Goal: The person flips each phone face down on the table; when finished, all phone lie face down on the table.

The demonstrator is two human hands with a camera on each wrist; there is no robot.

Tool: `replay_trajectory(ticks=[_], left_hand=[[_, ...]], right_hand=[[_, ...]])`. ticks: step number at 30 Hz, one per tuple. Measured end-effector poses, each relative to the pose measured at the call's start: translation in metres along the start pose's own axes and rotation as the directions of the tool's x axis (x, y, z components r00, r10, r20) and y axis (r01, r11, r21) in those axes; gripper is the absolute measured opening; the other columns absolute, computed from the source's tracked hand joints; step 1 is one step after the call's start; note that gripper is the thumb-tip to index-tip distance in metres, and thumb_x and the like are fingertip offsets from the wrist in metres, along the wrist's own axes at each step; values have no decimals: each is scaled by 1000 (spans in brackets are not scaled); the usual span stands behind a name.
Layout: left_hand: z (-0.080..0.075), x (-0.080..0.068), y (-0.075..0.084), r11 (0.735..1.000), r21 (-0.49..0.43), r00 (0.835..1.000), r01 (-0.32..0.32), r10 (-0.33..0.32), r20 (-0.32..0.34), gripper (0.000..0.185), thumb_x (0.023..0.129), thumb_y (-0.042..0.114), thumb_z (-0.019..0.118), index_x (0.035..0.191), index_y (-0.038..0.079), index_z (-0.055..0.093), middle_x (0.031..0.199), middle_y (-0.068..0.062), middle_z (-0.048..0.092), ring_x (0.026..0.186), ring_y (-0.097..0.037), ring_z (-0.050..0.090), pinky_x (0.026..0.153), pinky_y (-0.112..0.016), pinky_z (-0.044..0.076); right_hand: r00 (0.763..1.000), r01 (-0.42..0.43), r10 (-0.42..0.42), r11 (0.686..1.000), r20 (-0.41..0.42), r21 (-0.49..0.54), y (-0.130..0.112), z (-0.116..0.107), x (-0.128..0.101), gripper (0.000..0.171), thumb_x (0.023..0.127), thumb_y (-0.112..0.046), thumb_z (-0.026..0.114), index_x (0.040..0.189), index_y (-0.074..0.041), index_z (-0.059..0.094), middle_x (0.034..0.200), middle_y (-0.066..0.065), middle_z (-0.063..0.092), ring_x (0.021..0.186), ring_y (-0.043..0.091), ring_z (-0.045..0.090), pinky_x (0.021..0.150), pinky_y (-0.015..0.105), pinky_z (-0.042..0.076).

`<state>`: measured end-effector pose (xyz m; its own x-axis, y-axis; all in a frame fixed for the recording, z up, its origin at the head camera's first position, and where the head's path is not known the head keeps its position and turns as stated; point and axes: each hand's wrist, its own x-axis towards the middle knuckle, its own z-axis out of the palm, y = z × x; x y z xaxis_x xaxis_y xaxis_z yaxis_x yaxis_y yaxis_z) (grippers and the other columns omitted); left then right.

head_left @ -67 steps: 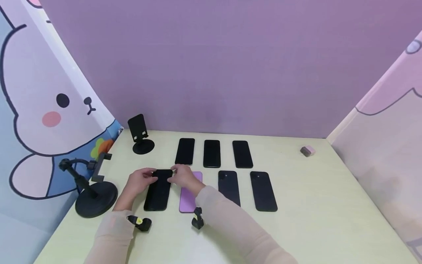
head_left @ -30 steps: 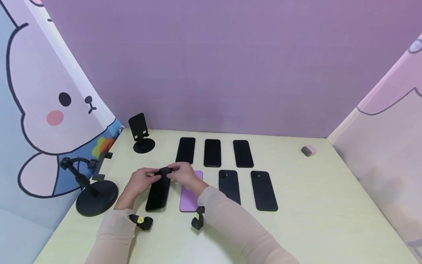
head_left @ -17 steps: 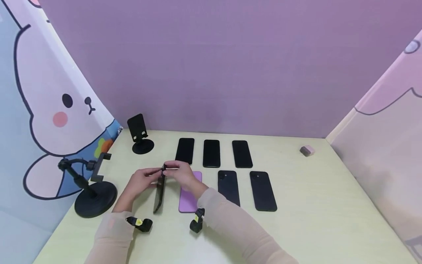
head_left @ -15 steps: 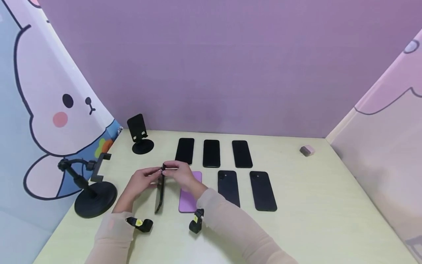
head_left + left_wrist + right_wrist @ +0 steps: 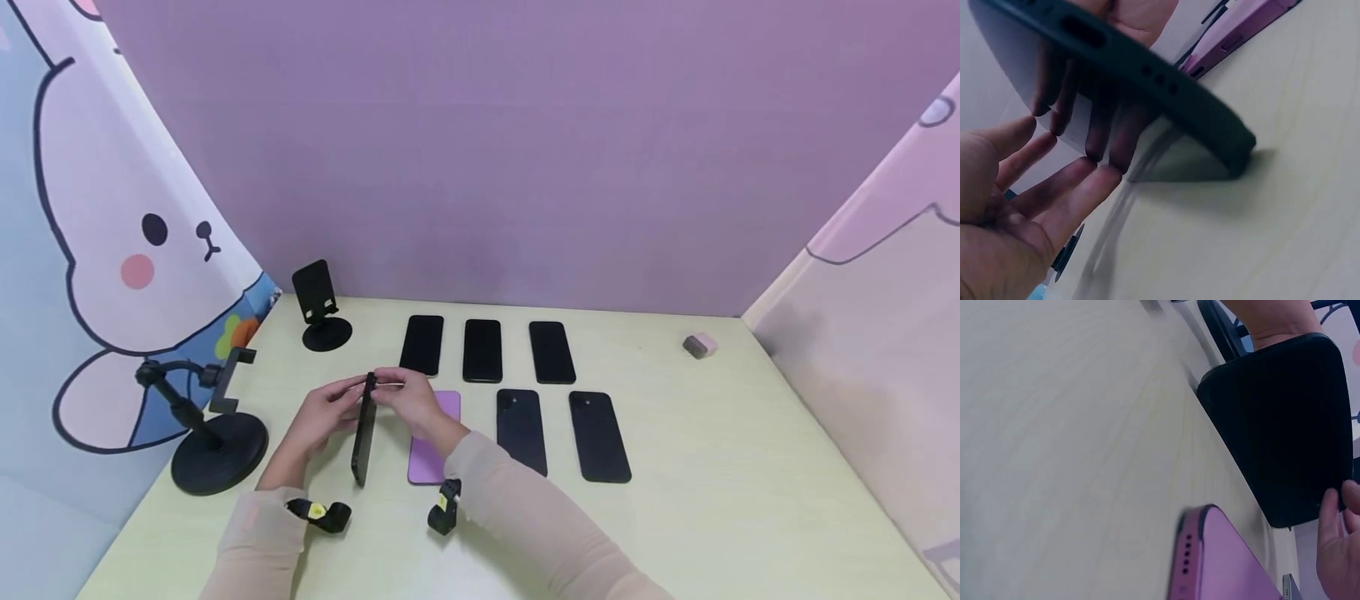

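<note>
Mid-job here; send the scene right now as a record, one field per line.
left hand: fingertips on the held phone's glossy face
right hand: fingertips at its opposite face, far end
phone pose: nearly edge-up; table contact unclear
front row: purple phone; two dark phones, camera side up
back row: three black phones, flat
left side: black arm stand, black plate stand
far right: small block

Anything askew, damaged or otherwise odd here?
Nothing looks spilled or damaged. The small pink-and-grey block stands out, alone toward the far right, apart from the flat phones. The raised phone is edgewise, but left hand and right hand touch it.
</note>
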<state>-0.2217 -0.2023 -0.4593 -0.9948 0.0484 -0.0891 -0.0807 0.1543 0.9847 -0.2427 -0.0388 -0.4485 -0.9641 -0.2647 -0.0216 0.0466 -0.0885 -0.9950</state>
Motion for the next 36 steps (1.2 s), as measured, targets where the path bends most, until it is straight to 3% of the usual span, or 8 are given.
replay_trajectory(ticks=[10,15,23,31,36], left_hand=[[-2,-2,6,1000,-18,1000,-24,24,-11,47,102,20,55,141,-5,47,127,-25,58,93,-16,67,78,-35,56],[-4,-2,10,999,37,1000,-23,24,-14,48,101,20,56,142,-2,46,130,-31,53,96,-22,66,77,-36,56],[-11,-4,16,986,161,998,-46,51,-27,48,98,21,61,139,-3,51,127,-30,56,102,-34,65,73,-36,57],[-18,-5,13,928,371,994,-47,79,-72,41,94,15,66,129,-4,59,116,-28,61,95,-32,65,65,-32,57],[-22,-2,6,858,514,996,-6,51,-73,43,91,15,70,128,-4,59,115,-29,61,90,-33,66,68,-36,57]], right_hand=[[1000,-14,13,998,-2,-68,3,1,1,36,84,11,68,120,7,64,100,9,68,92,17,66,80,25,53],[999,-28,30,992,12,-125,6,0,0,34,83,9,71,117,6,65,98,8,69,90,15,65,78,25,53],[999,-44,46,968,2,-246,15,3,0,29,81,5,76,109,2,70,99,7,69,87,12,63,75,24,52],[997,-74,64,939,-41,-337,15,3,-3,32,79,2,79,110,-1,70,96,5,68,85,10,61,72,20,51],[997,-76,59,887,-52,-456,16,4,0,34,78,-4,82,110,-5,72,93,3,67,84,9,59,72,20,49]])
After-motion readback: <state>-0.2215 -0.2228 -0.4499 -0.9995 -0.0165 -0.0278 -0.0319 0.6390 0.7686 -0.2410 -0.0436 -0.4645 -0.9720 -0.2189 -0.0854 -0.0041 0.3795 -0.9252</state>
